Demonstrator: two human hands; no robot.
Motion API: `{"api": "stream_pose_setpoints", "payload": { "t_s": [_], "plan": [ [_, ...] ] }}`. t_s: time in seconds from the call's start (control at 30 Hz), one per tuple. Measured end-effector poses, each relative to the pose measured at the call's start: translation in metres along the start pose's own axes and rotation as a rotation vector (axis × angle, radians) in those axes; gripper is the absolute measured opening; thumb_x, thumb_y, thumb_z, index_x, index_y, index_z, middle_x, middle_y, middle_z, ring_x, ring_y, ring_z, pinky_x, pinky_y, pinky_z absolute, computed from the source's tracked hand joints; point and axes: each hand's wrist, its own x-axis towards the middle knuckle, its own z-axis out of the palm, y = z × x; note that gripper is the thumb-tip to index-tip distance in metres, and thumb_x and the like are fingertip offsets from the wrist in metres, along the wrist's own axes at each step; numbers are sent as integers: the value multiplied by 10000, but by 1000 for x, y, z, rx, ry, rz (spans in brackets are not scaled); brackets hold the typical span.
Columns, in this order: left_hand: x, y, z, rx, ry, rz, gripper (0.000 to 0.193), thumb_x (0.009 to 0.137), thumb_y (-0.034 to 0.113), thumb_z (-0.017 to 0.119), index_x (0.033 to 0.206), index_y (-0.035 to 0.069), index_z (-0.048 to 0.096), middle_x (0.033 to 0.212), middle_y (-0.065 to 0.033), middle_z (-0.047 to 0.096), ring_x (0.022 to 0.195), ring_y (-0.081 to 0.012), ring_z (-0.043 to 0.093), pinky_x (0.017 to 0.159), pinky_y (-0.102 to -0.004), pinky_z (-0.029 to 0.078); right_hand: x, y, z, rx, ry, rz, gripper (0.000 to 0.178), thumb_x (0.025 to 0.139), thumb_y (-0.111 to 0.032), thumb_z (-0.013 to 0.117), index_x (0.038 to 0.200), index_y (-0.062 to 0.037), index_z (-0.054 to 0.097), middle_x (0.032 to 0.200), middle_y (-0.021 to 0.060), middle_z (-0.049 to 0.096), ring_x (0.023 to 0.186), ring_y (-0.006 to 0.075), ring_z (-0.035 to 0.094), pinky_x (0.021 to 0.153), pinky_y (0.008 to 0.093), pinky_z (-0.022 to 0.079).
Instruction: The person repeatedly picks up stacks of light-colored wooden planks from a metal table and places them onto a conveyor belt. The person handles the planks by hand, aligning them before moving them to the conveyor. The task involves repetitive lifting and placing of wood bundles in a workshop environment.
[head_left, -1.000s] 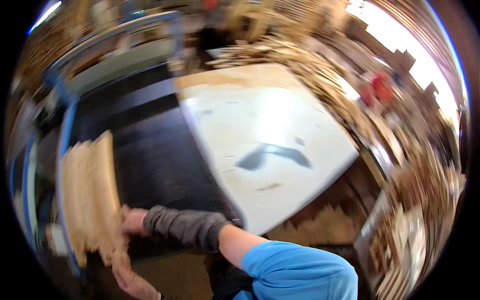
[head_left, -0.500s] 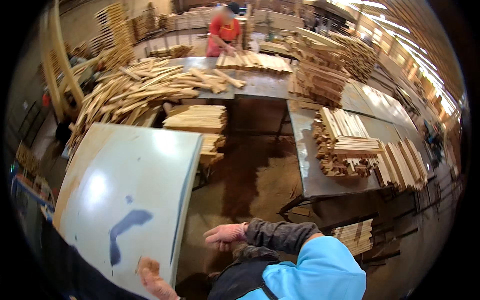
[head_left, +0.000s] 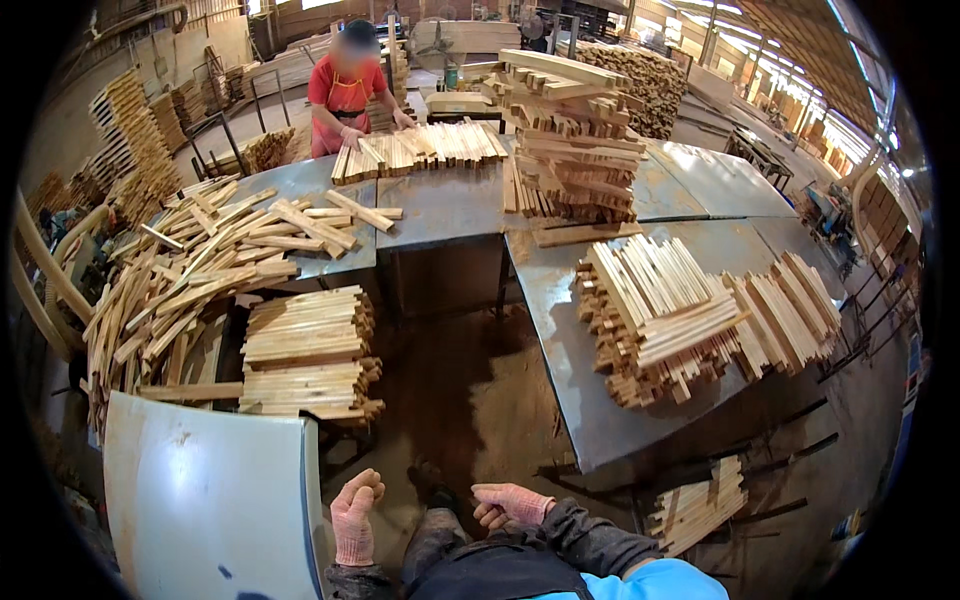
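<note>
My left hand point(head_left: 354, 517), in a pale pink glove, is raised beside the right edge of a light grey-blue panel-topped table point(head_left: 215, 490). Its fingers are curled in, and nothing shows in them. In front of my body is my right hand point(head_left: 514, 503), gloved alike, with its fingers bent and drawn together, also holding nothing that I can see. Neither hand touches any wood. Nearest ahead on the left is a neat stack of wooden strips point(head_left: 305, 345). To the right, more stacked strips point(head_left: 665, 300) lie on a metal table point(head_left: 570, 365).
A loose heap of wooden strips point(head_left: 190, 290) covers the left table. Across the metal tables, a person in red point(head_left: 345, 95) handles a row of strips point(head_left: 420, 150). A tall wood pile point(head_left: 575, 140) stands at the far corner; more strips point(head_left: 700, 505) sit low at right.
My view has moved forward and turned, so the tables ahead look closer. My left hand has left the panel-topped table's surface and come up beside it. My right hand's fingers have curled in.
</note>
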Motion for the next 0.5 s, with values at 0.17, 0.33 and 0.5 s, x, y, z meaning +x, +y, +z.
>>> {"api": "stream_pose_setpoints", "payload": {
  "t_s": [0.17, 0.33, 0.5],
  "plan": [
    [136, -7, 35, -17, -32, -44, 478, 1047, 275, 693, 1386, -61, 677, 1240, -148, 748, 1035, -225, 733, 966, -385, 593, 64, -82, -62, 114, -18, -82, 297, 1120, -298, 618, 1356, -124, 576, 937, 37, 614, 730, 127, 589, 613, 259, 524],
    [271, 28, 102, 30, -176, -157, 390, 1057, 156, 661, 1383, -57, 690, 1265, -128, 751, 1123, -208, 715, 1033, -340, 569, 71, -204, -71, -41, 245, -202, 278, 1106, -283, 632, 1336, -129, 600, 1025, 81, 657, 832, 174, 643, 744, 326, 585],
    [390, 23, 163, 158, -364, -174, 422, 1047, 149, 706, 1423, -38, 672, 1368, -145, 735, 1263, -204, 685, 1101, -323, 527, 74, -301, -73, 147, 413, -274, 420, 1102, -282, 651, 1466, -99, 548, 998, 54, 634, 724, 137, 592, 653, 277, 554]
  ]
}}
